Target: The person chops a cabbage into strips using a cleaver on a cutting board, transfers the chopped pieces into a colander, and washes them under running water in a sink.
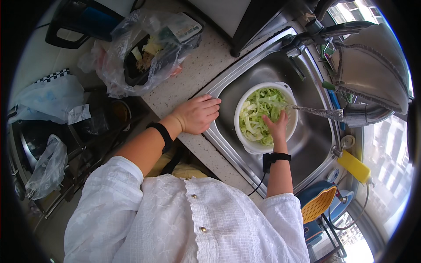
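A white plastic colander (291, 129) sits in the stainless steel sink (309, 148). Shredded green lettuce or cabbage (254, 121) fills much of it. My right hand (278, 127) is over the colander with thumb and fingers spread, touching the shreds at its right side; some fingertips are hidden. From the faucet spout (359, 115) on the right, a stream of water (315, 111) runs onto the greens beside that hand. My left hand (200, 115) rests palm down on the sink's near-left rim and the speckled countertop (174, 98), holding nothing.
A plastic bag with a black tray of food scraps (144, 62) lies on the counter at upper left, near a dark kettle (85, 23). A second faucet (296, 46) overhangs the sink's far corner. A yellow bottle (353, 166) and orange basket (317, 203) stand right.
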`<state>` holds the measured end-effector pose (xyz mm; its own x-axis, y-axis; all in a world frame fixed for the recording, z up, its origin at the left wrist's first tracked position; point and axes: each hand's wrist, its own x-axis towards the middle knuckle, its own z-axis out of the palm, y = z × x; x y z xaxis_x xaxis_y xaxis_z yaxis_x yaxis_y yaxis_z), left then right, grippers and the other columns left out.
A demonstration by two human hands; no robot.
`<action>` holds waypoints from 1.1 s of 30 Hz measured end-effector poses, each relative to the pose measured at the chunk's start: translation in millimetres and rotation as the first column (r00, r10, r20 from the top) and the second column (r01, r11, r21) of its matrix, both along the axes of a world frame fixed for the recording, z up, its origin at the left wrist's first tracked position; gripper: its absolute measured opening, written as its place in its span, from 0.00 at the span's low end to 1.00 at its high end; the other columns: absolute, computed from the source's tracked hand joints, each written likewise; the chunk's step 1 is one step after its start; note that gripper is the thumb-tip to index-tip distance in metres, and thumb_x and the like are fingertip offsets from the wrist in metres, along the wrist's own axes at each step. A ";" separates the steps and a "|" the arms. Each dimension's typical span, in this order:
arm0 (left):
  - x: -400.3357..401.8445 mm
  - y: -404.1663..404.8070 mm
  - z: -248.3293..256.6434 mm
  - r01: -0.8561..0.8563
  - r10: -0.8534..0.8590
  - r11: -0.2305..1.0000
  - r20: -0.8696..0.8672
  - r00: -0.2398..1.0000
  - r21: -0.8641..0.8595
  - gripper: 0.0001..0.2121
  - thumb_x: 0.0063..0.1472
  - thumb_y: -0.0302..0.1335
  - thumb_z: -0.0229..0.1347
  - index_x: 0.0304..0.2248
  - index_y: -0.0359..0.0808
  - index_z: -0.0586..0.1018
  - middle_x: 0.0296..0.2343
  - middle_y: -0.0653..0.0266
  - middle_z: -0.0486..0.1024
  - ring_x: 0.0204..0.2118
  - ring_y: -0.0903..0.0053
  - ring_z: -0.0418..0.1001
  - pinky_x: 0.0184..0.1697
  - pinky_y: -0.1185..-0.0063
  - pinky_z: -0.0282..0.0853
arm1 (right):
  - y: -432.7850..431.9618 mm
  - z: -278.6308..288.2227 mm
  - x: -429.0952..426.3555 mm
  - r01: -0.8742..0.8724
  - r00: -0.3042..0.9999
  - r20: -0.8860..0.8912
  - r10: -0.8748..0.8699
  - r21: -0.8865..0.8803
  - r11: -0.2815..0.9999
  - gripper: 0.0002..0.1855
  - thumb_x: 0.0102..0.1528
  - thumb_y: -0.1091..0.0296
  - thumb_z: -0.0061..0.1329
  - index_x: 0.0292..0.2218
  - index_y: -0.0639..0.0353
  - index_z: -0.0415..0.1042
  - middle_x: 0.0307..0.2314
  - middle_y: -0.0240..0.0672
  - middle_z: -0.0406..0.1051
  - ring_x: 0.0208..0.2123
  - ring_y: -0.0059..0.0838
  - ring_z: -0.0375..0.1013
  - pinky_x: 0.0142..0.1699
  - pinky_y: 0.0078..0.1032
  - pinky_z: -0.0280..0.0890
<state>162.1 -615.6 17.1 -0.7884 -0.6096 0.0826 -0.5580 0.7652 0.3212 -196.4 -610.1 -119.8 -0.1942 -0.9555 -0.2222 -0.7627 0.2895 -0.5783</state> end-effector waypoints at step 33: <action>1.5 1.9 0.9 -0.010 0.010 1.000 -0.001 1.000 -0.009 0.13 0.46 0.29 0.51 0.33 0.35 0.78 0.40 0.62 0.73 0.51 0.70 0.64 0.56 0.71 0.55 | -18.0 43.9 2.9 -0.300 0.954 -0.062 0.294 -0.160 0.940 0.14 0.42 0.78 0.50 0.35 0.60 0.74 0.45 0.47 0.63 0.45 0.50 0.64 0.48 0.36 0.63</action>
<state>163.6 -613.7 18.0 -0.7820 -0.6169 0.0886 -0.5657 0.7623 0.3145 -193.5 -628.1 -75.9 0.0990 -0.9936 -0.0541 -0.8211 -0.0509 -0.5685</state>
